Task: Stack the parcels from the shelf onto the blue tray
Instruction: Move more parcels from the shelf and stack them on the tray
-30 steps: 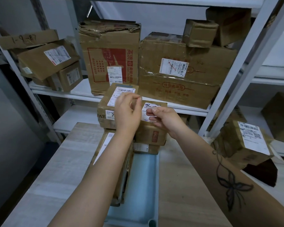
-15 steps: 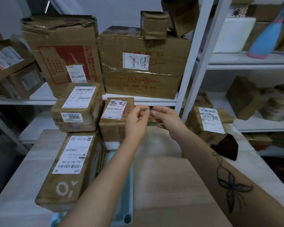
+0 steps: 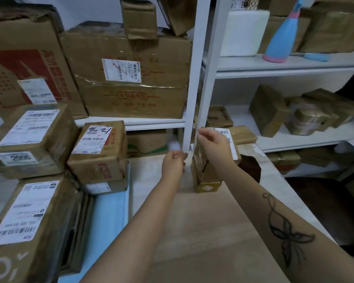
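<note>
The blue tray (image 3: 110,225) lies on the wooden table at the lower left. Several brown parcels sit on it: a long labelled one (image 3: 27,225), a box marked 2996 (image 3: 29,141), and a box with handwritten numbers (image 3: 99,154) on a flat parcel. A small labelled parcel (image 3: 205,176) stands on the table by the shelf post. My right hand (image 3: 215,145) hovers over its top, fingers loosely curled; contact is unclear. My left hand (image 3: 174,163) is just left of that parcel, loosely curled and holding nothing.
White shelving stands behind the table, its post (image 3: 192,78) right by my hands. Big cartons (image 3: 131,78) fill the left shelf. The right shelves hold a white box (image 3: 243,33), a blue bottle-shaped item (image 3: 282,37) and more parcels (image 3: 270,111). A dark object (image 3: 250,167) lies beside the small parcel.
The view has swung right, away from the tray stack. Both hands left the numbered box and moved right to the small parcel by the post, then drew apart.
</note>
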Demonstrator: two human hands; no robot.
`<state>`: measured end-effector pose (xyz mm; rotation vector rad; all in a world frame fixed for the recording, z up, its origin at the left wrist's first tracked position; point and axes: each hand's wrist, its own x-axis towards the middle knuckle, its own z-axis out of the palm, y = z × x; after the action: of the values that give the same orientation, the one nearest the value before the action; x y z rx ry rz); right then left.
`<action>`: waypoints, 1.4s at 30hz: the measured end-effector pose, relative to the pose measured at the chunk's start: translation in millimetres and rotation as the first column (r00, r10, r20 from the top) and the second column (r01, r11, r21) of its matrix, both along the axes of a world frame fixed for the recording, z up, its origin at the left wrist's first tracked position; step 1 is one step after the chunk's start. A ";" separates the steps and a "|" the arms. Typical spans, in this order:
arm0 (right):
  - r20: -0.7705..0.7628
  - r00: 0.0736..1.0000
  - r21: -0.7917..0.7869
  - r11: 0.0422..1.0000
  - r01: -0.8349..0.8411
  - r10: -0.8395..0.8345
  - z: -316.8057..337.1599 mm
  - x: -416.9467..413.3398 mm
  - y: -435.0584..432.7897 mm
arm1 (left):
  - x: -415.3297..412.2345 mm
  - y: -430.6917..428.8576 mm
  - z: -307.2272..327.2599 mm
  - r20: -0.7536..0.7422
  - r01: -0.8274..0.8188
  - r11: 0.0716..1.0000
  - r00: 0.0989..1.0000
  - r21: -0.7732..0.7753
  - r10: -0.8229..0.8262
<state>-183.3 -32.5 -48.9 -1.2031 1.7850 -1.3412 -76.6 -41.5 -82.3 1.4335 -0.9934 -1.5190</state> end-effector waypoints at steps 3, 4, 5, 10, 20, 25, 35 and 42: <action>-0.167 0.973 0.022 0.986 0.167 -0.161 -8.6 -24.3 -3.7 | -18.1 -3.9 -3.7 0.038 0.027 0.997 0.999 0.068 -0.030; -0.223 0.955 0.035 0.977 0.209 -0.197 -11.7 -32.9 -5.3 | -23.7 -5.6 -5.1 0.045 0.036 0.996 0.998 0.081 -0.039; -0.274 0.937 0.058 0.968 0.243 -0.219 -14.5 -39.5 -6.7 | -27.9 -6.7 -5.5 0.048 0.039 0.995 0.998 0.091 -0.044; -0.383 0.899 0.305 0.890 0.339 -0.212 -24.5 -63.4 -10.6 | -49.0 -11.5 -4.0 0.035 0.091 0.984 0.995 0.154 -0.098; 0.072 0.973 0.256 0.947 0.195 -0.220 -42.5 -81.3 -9.5 | -67.7 -11.1 -8.2 -0.007 0.215 0.954 0.976 0.211 -0.218; 0.205 0.943 0.141 0.961 0.236 -0.262 -39.4 -79.9 -10.1 | -65.3 -10.4 -7.8 -0.022 0.195 0.969 0.981 0.153 -0.194; 0.293 0.948 -0.034 0.990 0.137 -0.121 -17.9 -53.0 -11.9 | -26.0 -18.1 -10.5 -0.293 0.110 0.994 0.950 -0.010 -0.108; 0.374 0.923 0.046 0.992 -0.115 0.090 -14.8 -28.2 -15.2 | 31.2 -10.3 -34.5 -0.391 0.219 0.975 0.900 0.025 -0.193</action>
<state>-211.5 -47.7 -63.8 -0.9186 1.4648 -1.3339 -45.4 -51.8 -116.9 1.0342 -0.8735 -1.9176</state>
